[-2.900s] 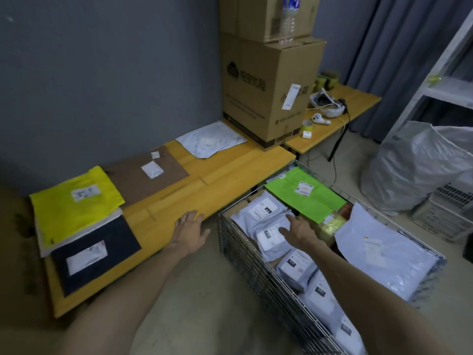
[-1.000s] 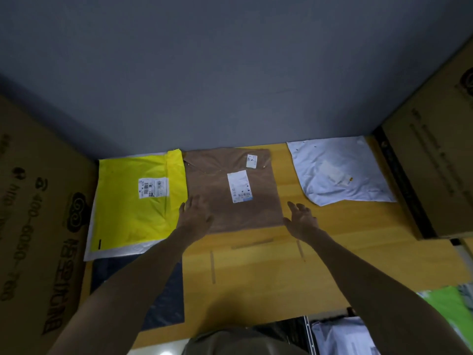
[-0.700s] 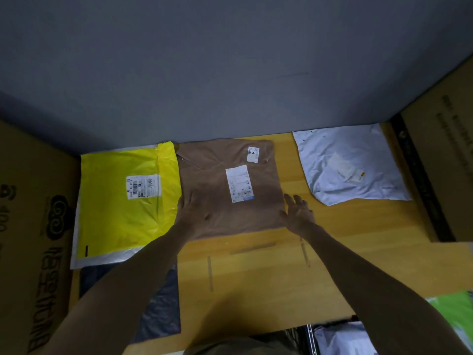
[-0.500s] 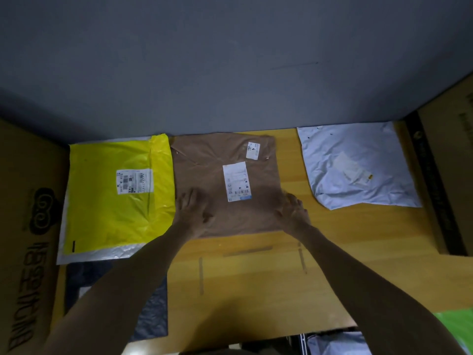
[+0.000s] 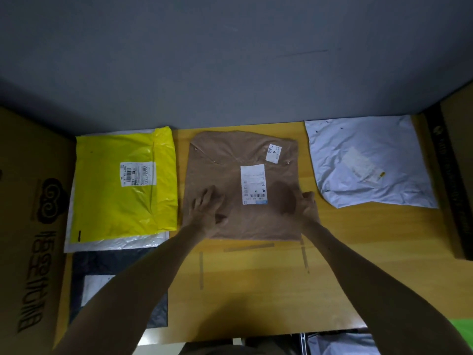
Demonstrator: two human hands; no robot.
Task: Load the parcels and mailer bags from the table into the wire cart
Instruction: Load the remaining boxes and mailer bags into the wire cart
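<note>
A brown mailer bag [image 5: 245, 160] with white labels lies flat on the wooden table [image 5: 256, 283]. My left hand [image 5: 207, 213] presses on its lower left part with the fingers curled into the material. My right hand [image 5: 308, 204] grips its right edge. To the left, a yellow mailer [image 5: 122, 185] lies on a white bag [image 5: 115, 242], which lies on a black mailer [image 5: 120, 262]. A white mailer [image 5: 368, 165] lies to the right. A corner of the wire cart [image 5: 304, 340] shows at the bottom right, holding grey bags [image 5: 340, 342] and a green one [image 5: 462, 329].
A large cardboard box [image 5: 30, 213] stands against the table's left end. Another box [image 5: 458, 155] stands at the right end. A grey wall runs behind the table. Tape marks [image 5: 201, 270] show on the wood in front of the brown bag.
I turned from the cart to the table and brought both hands onto the brown mailer. Since half a second ago the right hand has closed on its edge, and a gap shows beside the yellow bag.
</note>
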